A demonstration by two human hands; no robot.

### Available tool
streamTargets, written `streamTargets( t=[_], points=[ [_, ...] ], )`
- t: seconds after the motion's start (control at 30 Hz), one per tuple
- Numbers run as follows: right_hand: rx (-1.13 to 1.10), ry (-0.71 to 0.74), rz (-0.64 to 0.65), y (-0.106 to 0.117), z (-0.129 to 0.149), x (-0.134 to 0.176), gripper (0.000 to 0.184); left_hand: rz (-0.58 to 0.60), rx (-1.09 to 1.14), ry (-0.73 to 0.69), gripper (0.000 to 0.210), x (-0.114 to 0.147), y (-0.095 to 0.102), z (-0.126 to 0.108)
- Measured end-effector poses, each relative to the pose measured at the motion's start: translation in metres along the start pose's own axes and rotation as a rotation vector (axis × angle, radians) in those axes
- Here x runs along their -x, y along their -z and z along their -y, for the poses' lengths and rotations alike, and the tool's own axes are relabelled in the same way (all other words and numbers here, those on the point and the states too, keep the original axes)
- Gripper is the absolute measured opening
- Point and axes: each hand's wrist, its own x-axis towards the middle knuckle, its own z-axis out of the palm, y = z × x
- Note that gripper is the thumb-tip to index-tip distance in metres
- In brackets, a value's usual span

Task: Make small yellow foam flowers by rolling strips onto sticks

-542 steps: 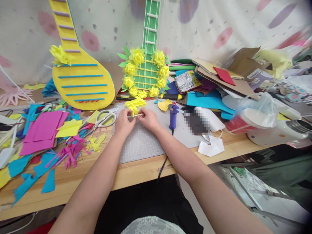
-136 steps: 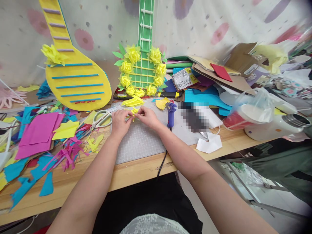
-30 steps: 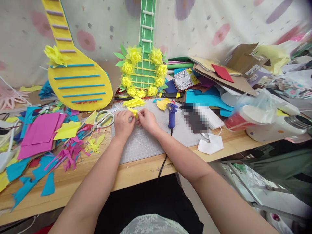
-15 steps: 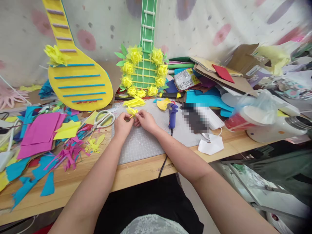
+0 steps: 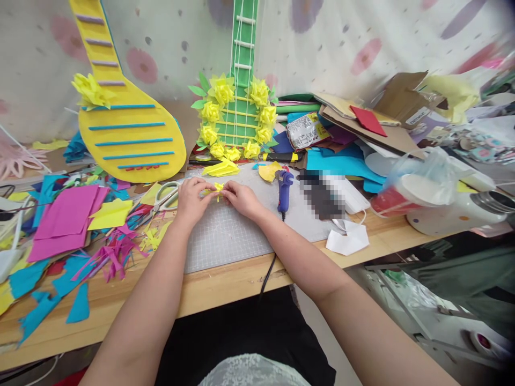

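Between my two hands, just above the grey cutting mat, is a small yellow paper flower with a thin stem pointing down. My right hand pinches it from the right with thumb and forefinger. From the other side, my left hand has its thumb and fingertips closed on the flower's left edge. Folded yellow paper strips lie on the mat behind the hands. A blue glue gun stands to the right, and scissors lie partly hidden behind my left hand.
A yellow cardboard instrument and a green one ringed with yellow flowers lean at the back. Coloured paper scraps cover the left. On the right are a lidded cup, a white bottle and piled cardboard.
My left hand has shifted slightly left and its fingers have straightened, covering more of the scissors. The flower's stem now hangs down in view. My right hand has barely moved.
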Motion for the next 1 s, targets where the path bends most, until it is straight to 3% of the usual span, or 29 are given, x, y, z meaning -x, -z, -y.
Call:
streamTargets(
  t=[0.17, 0.27, 0.37, 0.53, 1.0],
  points=[
    [-0.539, -0.184, -0.036, 0.000, 0.003, -0.005, 0.011, -0.035, 0.295, 0.184, 0.010, -0.001, -0.005, 0.001],
    [-0.753, -0.220, -0.062, 0.002, 0.007, -0.003, 0.011, -0.088, 0.444, 0.346, 0.012, -0.002, -0.007, -0.001],
    [-0.756, -0.212, -0.075, 0.001, 0.007, -0.001, 0.015, -0.127, 0.539, 0.431, 0.016, -0.002, -0.008, -0.002],
    [-0.649, -0.227, -0.066, -0.005, 0.004, -0.003, 0.015, -0.105, 0.626, 0.440, 0.019, -0.002, -0.011, -0.003],
    [-0.761, -0.247, -0.029, 0.000, 0.002, -0.004, 0.018, -0.088, 0.483, 0.389, 0.014, -0.004, -0.004, -0.009]
  ],
)
